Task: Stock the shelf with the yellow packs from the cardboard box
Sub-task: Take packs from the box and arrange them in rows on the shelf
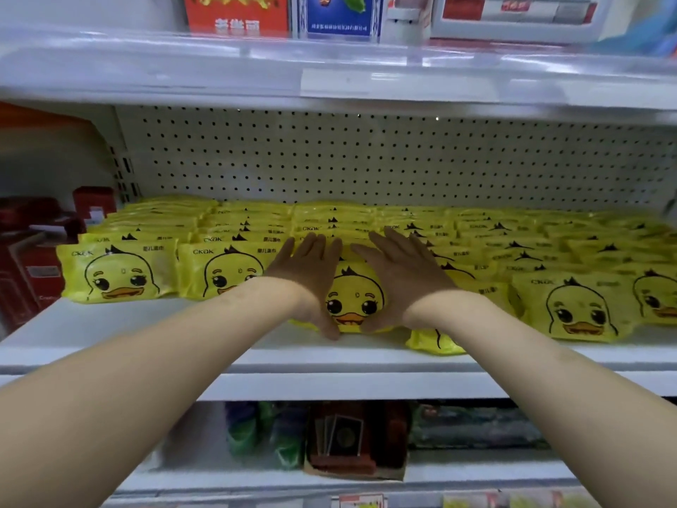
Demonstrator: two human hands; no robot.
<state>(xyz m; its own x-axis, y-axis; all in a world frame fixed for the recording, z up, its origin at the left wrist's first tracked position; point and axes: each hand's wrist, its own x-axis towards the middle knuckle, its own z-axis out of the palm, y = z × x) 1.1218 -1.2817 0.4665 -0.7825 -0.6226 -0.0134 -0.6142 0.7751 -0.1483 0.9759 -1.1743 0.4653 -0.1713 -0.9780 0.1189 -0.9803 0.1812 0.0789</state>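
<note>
Head-camera view of a white shop shelf (146,346) at chest height, filled with yellow packs (513,247) lying in overlapping rows from the front edge back to a white pegboard panel (366,159). Each pack shows a cartoon duck face with an orange bill and a small black tuft. Latin lettering at the top left looks like "Ckak", with four small Chinese characters at the top right, too blurred to read surely. Two bare forearms reach in from below. The left hand (311,273) and right hand (399,276) lie either side of one front pack (353,298) in the middle row, so only its duck face shows between them. Each grip is spread flat: the fingers are straight and close together, pointing toward the back and resting on the packs behind. Both thumbs run down to the pack's lower edge, where they nearly meet. Neither hand curls around anything. Just right of it, another pack (432,341) sits further forward, near the shelf lip, partly hidden under the right wrist. Dark red boxes (33,258) stand at the shelf's left end. On the shelf above are a red box (236,12) with gold Chinese writing and a blue box (340,12) with white print, both blurred. The shelf below holds green packages (256,434) and a brown box (351,441).
</note>
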